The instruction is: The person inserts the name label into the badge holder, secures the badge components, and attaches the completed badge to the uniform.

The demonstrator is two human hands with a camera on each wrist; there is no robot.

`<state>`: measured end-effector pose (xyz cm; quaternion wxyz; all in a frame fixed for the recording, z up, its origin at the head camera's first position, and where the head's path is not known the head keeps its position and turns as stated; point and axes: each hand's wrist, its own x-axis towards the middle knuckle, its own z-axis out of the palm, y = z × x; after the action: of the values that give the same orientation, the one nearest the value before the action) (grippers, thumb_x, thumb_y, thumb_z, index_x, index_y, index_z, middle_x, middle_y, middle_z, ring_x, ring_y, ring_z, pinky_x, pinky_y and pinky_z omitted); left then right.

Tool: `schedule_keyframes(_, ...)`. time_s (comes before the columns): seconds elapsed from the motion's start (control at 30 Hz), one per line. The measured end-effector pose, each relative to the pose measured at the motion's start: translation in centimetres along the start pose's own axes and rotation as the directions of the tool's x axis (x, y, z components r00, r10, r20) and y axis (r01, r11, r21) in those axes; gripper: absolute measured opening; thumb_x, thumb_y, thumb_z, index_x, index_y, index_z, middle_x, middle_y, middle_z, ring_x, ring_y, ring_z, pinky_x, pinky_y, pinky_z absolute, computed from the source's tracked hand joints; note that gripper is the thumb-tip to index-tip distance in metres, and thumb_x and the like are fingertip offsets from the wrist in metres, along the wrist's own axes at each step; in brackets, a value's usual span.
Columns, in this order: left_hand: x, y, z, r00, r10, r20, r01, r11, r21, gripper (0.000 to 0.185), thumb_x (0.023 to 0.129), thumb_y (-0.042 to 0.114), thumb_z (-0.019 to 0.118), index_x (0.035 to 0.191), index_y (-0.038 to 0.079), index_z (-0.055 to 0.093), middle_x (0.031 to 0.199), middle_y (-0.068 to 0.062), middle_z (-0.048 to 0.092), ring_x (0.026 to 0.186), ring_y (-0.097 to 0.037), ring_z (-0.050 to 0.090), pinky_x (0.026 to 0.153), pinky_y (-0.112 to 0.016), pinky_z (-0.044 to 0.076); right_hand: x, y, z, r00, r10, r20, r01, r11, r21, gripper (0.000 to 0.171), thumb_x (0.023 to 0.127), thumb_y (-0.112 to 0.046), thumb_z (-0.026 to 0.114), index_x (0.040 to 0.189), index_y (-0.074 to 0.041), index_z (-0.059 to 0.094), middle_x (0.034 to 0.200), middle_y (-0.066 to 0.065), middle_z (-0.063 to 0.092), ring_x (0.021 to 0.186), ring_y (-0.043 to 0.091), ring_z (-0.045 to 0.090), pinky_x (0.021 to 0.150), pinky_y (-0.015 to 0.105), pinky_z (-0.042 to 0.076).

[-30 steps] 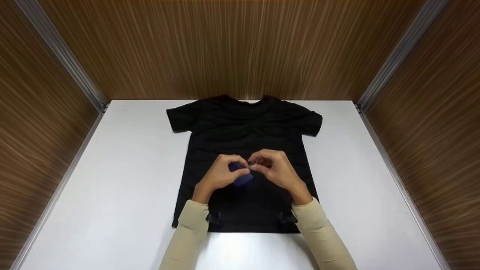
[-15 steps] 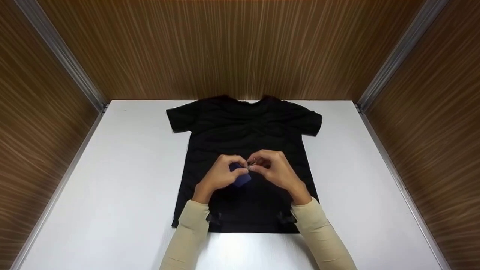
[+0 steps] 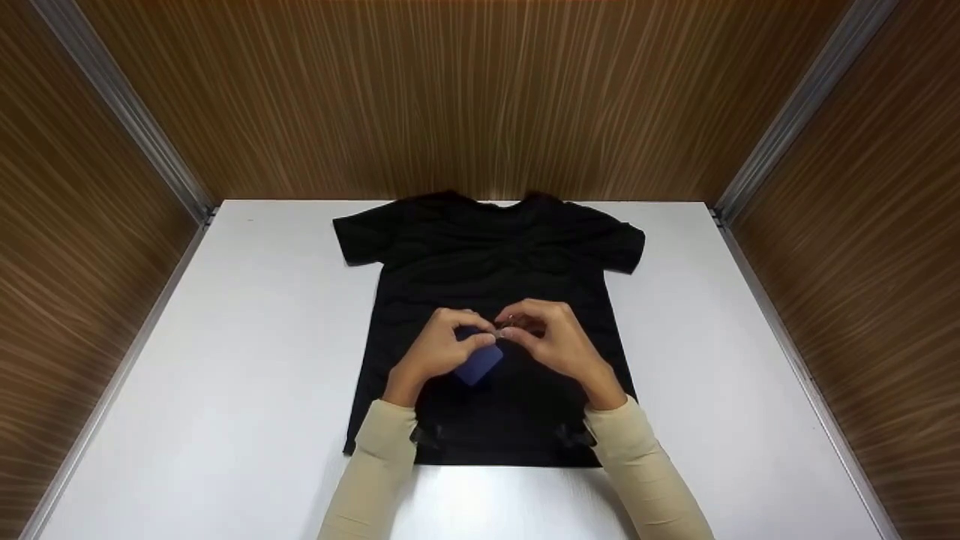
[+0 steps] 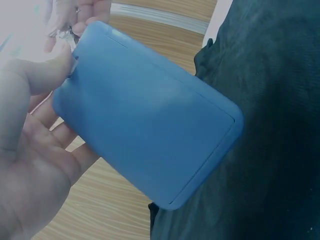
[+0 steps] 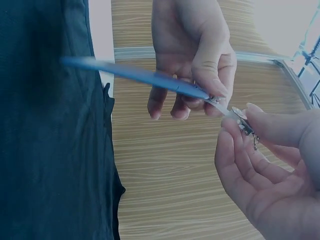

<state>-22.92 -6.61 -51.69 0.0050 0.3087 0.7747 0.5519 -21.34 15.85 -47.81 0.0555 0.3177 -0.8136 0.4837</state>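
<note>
A black T-shirt (image 3: 487,255) lies flat on the white table (image 3: 247,360), neck toward the far wall. Above its middle my left hand (image 3: 439,349) pinches a flat blue card holder (image 3: 478,364) by its top corner; the same blue card holder (image 4: 150,115) fills the left wrist view. My right hand (image 3: 551,341) pinches the small metal clip (image 5: 243,121) on a short strap at that corner. In the right wrist view the card holder (image 5: 135,75) shows edge-on, with the left hand (image 5: 192,55) behind it and the right hand (image 5: 270,165) below the clip.
Wood-grain walls (image 3: 480,97) close the table in at the back and both sides, with metal strips (image 3: 120,112) in the corners. Bare white tabletop lies left and right of the T-shirt.
The blue card holder has tilted and hangs a little lower under my left hand. Both hands stay in nearly the same place over the shirt.
</note>
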Motion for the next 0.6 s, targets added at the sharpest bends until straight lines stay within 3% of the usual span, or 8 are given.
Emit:
schedule_keyframes(0.3, -0.05, -0.15, 0.07, 1.000, 0.019, -0.017, -0.019, 0.999, 0.031, 0.007, 0.090, 0.011, 0.078, 0.093, 0.005, 0.081, 0.094, -0.005, 0.078, 0.090, -0.017, 0.071, 0.089, -0.035, 0.058, -0.02, -0.23, 0.13, 1.000, -0.004, 0.011, 0.004, 1.000, -0.020, 0.015, 0.092, -0.006, 0.075, 0.107, -0.002, 0.077, 0.100, 0.011, 0.076, 0.083, 0.025, 0.073, 0.076, 0.028, 0.062)
schedule_keyframes(0.6, 0.00, -0.14, 0.10, 0.996, 0.081, -0.033, -0.079, 0.995, 0.066, 0.003, 0.086, 0.004, 0.079, 0.087, 0.005, 0.081, 0.087, -0.008, 0.078, 0.085, -0.022, 0.072, 0.087, -0.039, 0.059, 0.00, -0.11, 0.21, 1.000, -0.004, 0.027, 0.004, 1.000, -0.011, 0.014, 0.092, -0.006, 0.075, 0.106, -0.006, 0.078, 0.099, 0.010, 0.077, 0.085, 0.024, 0.075, 0.075, 0.036, 0.063)
